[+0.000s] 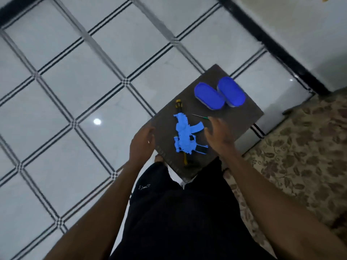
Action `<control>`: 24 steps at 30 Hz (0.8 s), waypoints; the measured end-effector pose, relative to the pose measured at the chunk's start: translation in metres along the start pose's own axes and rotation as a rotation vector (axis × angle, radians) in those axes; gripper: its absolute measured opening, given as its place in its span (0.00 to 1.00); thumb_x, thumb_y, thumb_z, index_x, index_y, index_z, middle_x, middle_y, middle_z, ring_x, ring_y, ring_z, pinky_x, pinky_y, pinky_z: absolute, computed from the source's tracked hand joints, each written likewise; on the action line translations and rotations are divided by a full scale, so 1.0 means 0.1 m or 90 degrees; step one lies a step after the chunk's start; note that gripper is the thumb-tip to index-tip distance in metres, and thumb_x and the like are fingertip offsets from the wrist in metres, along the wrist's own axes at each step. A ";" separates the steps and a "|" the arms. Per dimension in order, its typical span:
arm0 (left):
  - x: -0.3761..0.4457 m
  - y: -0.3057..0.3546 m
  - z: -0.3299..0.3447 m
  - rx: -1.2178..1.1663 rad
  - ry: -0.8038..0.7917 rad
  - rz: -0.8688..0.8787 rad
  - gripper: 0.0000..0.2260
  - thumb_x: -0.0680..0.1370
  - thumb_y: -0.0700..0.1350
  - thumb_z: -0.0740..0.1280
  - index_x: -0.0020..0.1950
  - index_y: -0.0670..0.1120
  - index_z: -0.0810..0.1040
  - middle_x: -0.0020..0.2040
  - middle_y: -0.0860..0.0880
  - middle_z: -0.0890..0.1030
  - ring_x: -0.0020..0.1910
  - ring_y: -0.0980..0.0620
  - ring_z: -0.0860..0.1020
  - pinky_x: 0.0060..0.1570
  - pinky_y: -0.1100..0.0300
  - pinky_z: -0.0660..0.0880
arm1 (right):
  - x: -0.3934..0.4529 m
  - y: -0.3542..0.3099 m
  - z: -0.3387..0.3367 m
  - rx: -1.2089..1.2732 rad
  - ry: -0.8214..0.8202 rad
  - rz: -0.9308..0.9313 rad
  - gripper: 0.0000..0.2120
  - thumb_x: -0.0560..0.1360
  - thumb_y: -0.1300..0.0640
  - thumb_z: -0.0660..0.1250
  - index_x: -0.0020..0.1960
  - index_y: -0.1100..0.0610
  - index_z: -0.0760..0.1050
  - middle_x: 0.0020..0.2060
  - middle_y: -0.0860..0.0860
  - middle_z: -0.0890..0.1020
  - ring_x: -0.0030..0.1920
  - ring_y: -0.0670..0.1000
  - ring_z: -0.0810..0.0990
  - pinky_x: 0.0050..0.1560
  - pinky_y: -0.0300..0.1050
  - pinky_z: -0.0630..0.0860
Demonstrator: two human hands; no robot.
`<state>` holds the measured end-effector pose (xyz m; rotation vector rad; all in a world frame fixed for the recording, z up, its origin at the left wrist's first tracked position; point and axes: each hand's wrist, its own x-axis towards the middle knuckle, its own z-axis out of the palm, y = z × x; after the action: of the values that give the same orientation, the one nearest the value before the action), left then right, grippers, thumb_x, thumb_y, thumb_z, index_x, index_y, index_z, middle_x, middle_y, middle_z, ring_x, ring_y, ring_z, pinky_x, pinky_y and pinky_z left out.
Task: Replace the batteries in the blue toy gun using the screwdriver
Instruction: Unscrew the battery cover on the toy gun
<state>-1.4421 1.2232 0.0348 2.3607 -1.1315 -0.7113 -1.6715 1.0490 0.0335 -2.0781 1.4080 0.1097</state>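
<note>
Left hand [141, 142] gripping board [242, 111] edge, right hand [218, 132] loose, two blue-lidded containers [219, 93], contents hidden

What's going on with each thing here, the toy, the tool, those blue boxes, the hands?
Toy gun: lying flat on the dark board, untouched.
Screwdriver: lying on the board beside the gun, handle partly hidden by the right hand.
Two blue boxes: lids on, side by side at the board's far end.
Left hand: at the board's left edge, fingers loosely curled.
Right hand: fingers spread above the board, holding nothing.
</note>
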 end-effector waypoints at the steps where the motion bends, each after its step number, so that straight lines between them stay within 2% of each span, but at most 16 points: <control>1: -0.09 0.04 0.07 0.007 0.015 -0.040 0.12 0.80 0.41 0.63 0.63 0.46 0.77 0.58 0.48 0.80 0.56 0.48 0.78 0.55 0.58 0.71 | 0.12 0.04 -0.01 -0.017 -0.020 -0.028 0.24 0.80 0.53 0.62 0.75 0.58 0.66 0.69 0.58 0.72 0.70 0.59 0.69 0.69 0.54 0.67; 4: -0.36 0.27 0.34 -0.009 0.048 -0.132 0.11 0.80 0.42 0.63 0.62 0.45 0.78 0.58 0.47 0.80 0.57 0.49 0.78 0.56 0.61 0.70 | 0.41 0.21 -0.06 -0.066 -0.104 -0.122 0.23 0.80 0.54 0.63 0.73 0.60 0.67 0.67 0.60 0.73 0.69 0.61 0.70 0.69 0.56 0.67; 8: -0.57 0.67 0.69 -0.045 0.031 -0.219 0.13 0.80 0.43 0.62 0.64 0.46 0.76 0.63 0.48 0.78 0.62 0.48 0.75 0.61 0.52 0.72 | 0.56 0.34 -0.19 -0.125 -0.118 -0.231 0.21 0.78 0.56 0.64 0.70 0.61 0.71 0.63 0.60 0.76 0.65 0.61 0.73 0.65 0.55 0.69; 12: -0.55 0.90 0.86 -0.076 0.050 -0.227 0.17 0.77 0.53 0.56 0.59 0.47 0.76 0.56 0.45 0.79 0.55 0.43 0.78 0.51 0.51 0.75 | 0.70 0.36 -0.24 -0.204 -0.142 -0.275 0.20 0.77 0.57 0.65 0.68 0.61 0.72 0.62 0.60 0.77 0.64 0.61 0.73 0.65 0.54 0.69; 14: -0.51 0.83 0.94 -0.108 0.074 -0.234 0.19 0.74 0.56 0.55 0.56 0.48 0.76 0.54 0.44 0.79 0.52 0.43 0.78 0.47 0.56 0.72 | 0.78 0.37 -0.17 -0.240 -0.147 -0.288 0.21 0.77 0.56 0.64 0.68 0.61 0.72 0.62 0.59 0.76 0.64 0.61 0.72 0.66 0.55 0.68; 16: -0.43 0.68 1.01 -0.116 0.071 -0.221 0.21 0.73 0.56 0.55 0.58 0.48 0.77 0.56 0.44 0.79 0.54 0.43 0.77 0.47 0.56 0.71 | 0.89 0.38 -0.09 -0.274 -0.145 -0.289 0.22 0.78 0.55 0.63 0.70 0.61 0.71 0.63 0.60 0.75 0.66 0.61 0.71 0.67 0.55 0.67; 21: -0.25 0.02 1.43 -0.088 0.066 -0.211 0.15 0.76 0.43 0.63 0.63 0.46 0.77 0.61 0.43 0.78 0.59 0.41 0.76 0.57 0.50 0.72 | 1.32 0.29 0.34 -0.271 -0.116 -0.289 0.23 0.79 0.53 0.61 0.72 0.58 0.69 0.68 0.59 0.71 0.71 0.60 0.67 0.70 0.56 0.64; 24: 0.26 -0.22 1.91 -0.137 0.127 -0.215 0.15 0.77 0.43 0.66 0.64 0.46 0.76 0.61 0.46 0.77 0.61 0.45 0.76 0.59 0.53 0.71 | 1.73 0.37 0.81 -0.230 -0.081 -0.348 0.21 0.79 0.55 0.61 0.71 0.57 0.70 0.70 0.57 0.71 0.74 0.59 0.64 0.73 0.55 0.61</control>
<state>-1.5322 1.1859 -0.1333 2.3940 -0.5496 -0.6516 -1.6082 0.9422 -0.1163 -2.6260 0.7442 0.2798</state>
